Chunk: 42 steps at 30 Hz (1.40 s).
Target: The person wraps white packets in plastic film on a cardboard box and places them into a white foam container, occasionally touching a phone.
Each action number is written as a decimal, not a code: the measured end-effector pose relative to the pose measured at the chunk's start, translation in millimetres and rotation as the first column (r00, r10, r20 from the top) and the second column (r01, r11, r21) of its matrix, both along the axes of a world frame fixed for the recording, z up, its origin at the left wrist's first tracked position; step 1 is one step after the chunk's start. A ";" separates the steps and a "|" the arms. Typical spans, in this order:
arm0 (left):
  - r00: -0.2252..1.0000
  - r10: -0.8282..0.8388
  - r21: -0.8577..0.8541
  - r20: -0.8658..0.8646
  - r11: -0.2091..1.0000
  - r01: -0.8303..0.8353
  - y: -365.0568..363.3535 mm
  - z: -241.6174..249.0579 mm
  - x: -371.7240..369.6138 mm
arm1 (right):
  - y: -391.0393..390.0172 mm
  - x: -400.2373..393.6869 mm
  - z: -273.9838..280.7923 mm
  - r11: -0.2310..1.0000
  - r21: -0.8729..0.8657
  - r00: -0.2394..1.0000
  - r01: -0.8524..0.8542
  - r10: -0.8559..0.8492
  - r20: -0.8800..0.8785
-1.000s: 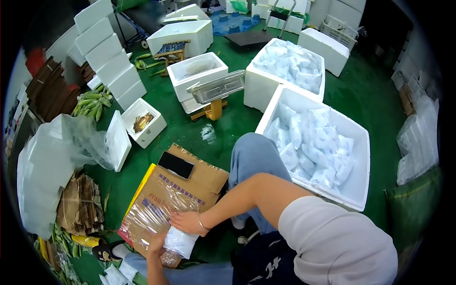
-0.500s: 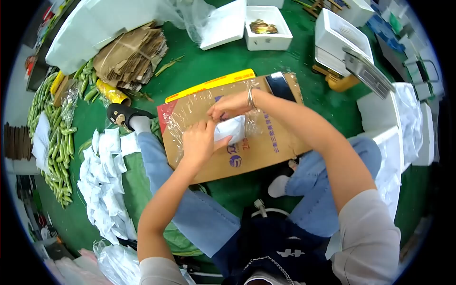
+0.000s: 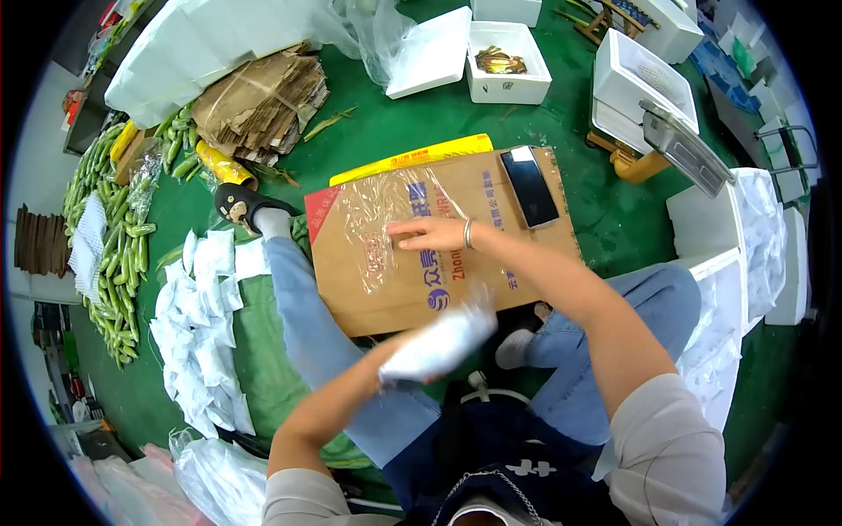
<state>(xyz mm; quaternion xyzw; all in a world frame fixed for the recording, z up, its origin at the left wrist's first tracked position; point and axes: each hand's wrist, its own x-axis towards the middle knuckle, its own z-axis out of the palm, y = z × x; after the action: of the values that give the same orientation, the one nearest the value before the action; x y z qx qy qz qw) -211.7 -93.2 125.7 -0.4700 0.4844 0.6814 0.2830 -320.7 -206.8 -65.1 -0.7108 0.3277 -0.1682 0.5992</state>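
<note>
A printed cardboard box (image 3: pixel 351 302) lies before me with a sheet of clear plastic film (image 3: pixel 373 210) spread on its top. My right hand (image 3: pixel 430 234) rests over the film with its fingers stretched out, holding nothing. Blurred by motion, a white packet (image 3: pixel 438 344) is above my lap, in front of the box's near edge. My left hand (image 3: pixel 408 355) has hold of it and is mostly hidden by it. A dark phone (image 3: pixel 530 186) lies on the box's right side.
White packets (image 3: pixel 206 324) are piled at the left, near green vegetables (image 3: pixel 114 254). Flattened cardboard (image 3: pixel 263 105) and an open foam box (image 3: pixel 509 86) stand beyond. A scale (image 3: pixel 688 145) is at the upper right, with a white foam container (image 3: pixel 715 237) below it.
My left hand has carried the white packet off the box toward my lap. My right hand has let go of it and opened over the film. The phone is now uncovered.
</note>
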 end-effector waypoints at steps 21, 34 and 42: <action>0.715 0.474 -0.850 -0.514 -0.165 -0.501 84.5 -59.6 49.3 | 228.3 57.2 121.8 0.166 -0.289 0.222 0.943 -0.959 0.174; 0.089 -0.287 -0.289 -0.954 0.793 -0.536 77.7 -134.2 -12.4 | 292.4 9.1 216.1 0.217 -0.940 0.482 0.264 -0.874 -0.066; 0.509 -0.361 -0.610 -0.781 0.617 -0.498 114.7 7.8 -97.4 | 320.3 -106.6 260.7 -0.153 -0.716 0.301 0.681 -0.833 0.465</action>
<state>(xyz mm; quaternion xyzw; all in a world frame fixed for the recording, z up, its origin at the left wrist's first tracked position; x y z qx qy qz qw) -309.0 21.5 133.5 -0.1624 0.7790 0.5461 -0.2619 -427.3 113.5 195.6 -0.5697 0.5940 -0.5623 -0.0805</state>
